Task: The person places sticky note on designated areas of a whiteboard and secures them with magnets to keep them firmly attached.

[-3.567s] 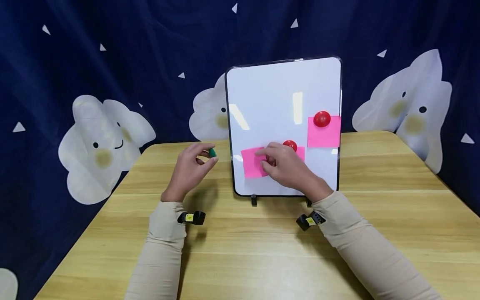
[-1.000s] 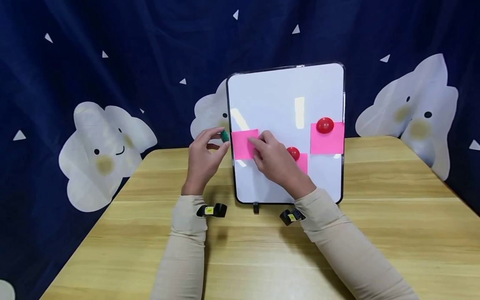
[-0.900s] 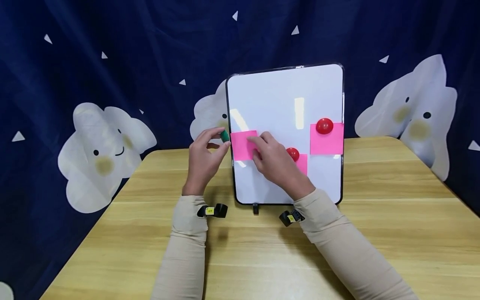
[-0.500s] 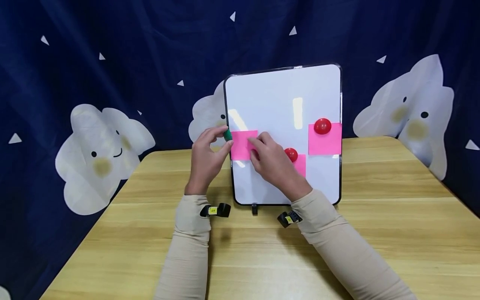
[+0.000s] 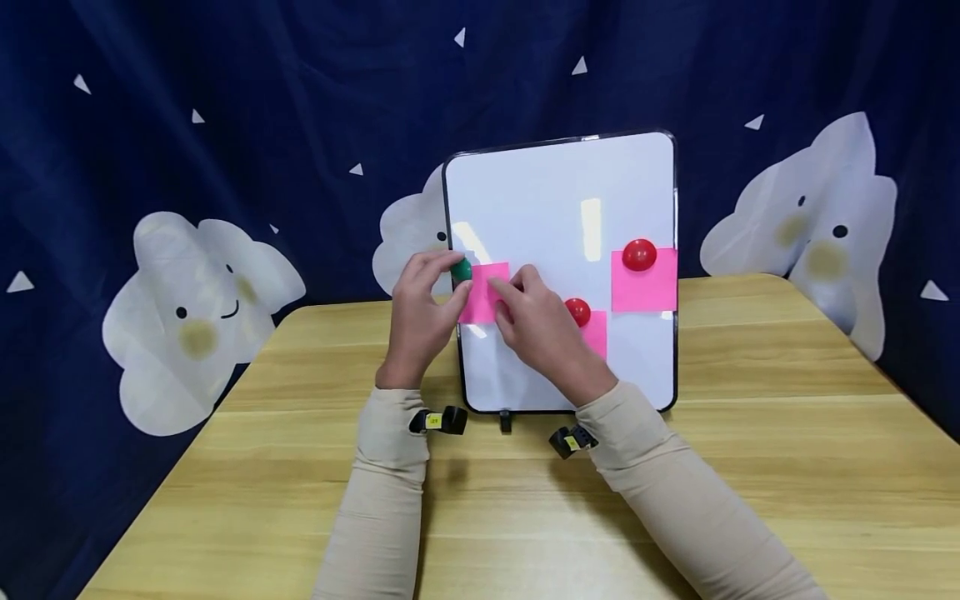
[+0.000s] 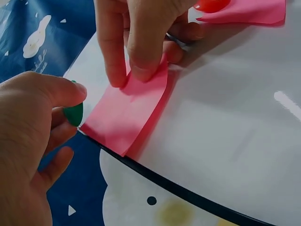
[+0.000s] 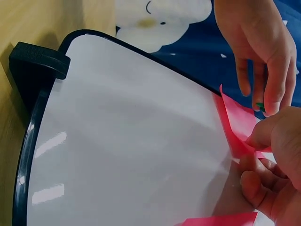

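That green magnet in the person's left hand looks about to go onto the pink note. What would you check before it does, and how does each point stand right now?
1. Green magnet held firmly: ok, the left hand pinches it between thumb and fingers.
2. Pink note pressed to the whiteboard: ok, right hand fingers press its right part.
3. Note lying flat: not ok, its free edge lifts off the board in the wrist views.
4. Note inside the frame: ok, though it sits right at the left edge.
5. Magnet over the note: not ok, it is at the note's upper left corner, not yet on it.
6. Board steady on its stand: cannot tell.
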{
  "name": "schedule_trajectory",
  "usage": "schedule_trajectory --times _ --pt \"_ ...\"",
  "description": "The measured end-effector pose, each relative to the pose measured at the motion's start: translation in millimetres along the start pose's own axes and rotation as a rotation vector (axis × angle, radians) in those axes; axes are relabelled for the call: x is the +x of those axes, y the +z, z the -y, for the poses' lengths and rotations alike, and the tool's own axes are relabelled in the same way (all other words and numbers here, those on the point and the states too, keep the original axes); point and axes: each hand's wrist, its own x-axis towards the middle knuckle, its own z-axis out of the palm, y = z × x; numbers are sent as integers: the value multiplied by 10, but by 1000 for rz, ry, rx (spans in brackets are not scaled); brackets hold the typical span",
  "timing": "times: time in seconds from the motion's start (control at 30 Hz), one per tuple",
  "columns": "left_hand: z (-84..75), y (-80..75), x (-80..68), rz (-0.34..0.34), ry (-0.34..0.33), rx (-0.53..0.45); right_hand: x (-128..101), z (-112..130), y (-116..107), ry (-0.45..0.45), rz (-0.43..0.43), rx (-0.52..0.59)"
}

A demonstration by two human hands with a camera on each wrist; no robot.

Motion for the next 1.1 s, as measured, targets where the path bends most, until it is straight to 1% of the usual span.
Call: schedule_trajectory --times 0.13,0.33,0.47,0.6,0.73,1.1 --pt "-10 20 18 3 49 63 1 3 18 -8 -7 -19" --pt "-33 61 41 24 89 120 -7 9 31 -11 -16 -38" --pt "-33 89 47 25 114 155 -7 14 35 -20 -31 -40" --pt "-26 107 52 32 124 193 -6 16 34 -23 -49 -34" --pt "-23 125 60 38 136 212 -5 9 30 -27 -61 -28" --pt "-11 191 68 46 148 249 -7 -11 21 -24 -61 -14"
